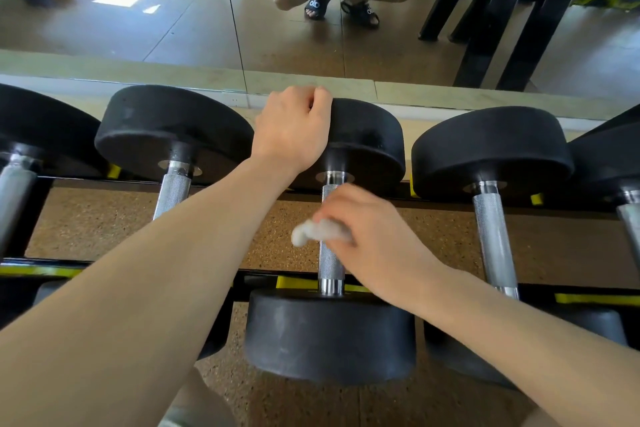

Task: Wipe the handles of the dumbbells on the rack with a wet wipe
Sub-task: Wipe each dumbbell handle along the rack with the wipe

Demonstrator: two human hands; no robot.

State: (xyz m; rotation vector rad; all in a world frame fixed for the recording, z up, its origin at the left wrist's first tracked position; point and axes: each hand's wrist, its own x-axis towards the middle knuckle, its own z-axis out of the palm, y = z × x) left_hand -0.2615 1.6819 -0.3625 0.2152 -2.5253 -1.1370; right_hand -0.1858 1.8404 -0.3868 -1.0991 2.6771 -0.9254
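Black rubber heads and knurled steel handles fill the head view as a person bends over a dumbbell rack trimmed with yellow. The left hand reaches across to the far head of the middle dumbbell, its fingers curled over the top edge of that head in a firm grip. The right hand closes around the upper half of the same dumbbell's handle, pinching a crumpled white wet wipe against the metal; a wad of the wipe sticks out to the left of the fingers, and the hand is slightly blurred. The lower, bare stretch of the handle runs down into the near head, which sits at the front rail. A neighbouring dumbbell lies just beside it on the left and another on the right, their handles parallel and apart from both hands. Speckled tan floor shows between the rails. Beyond the rack, a mirror along the wall reflects dumbbell heads and two feet in black sandals.
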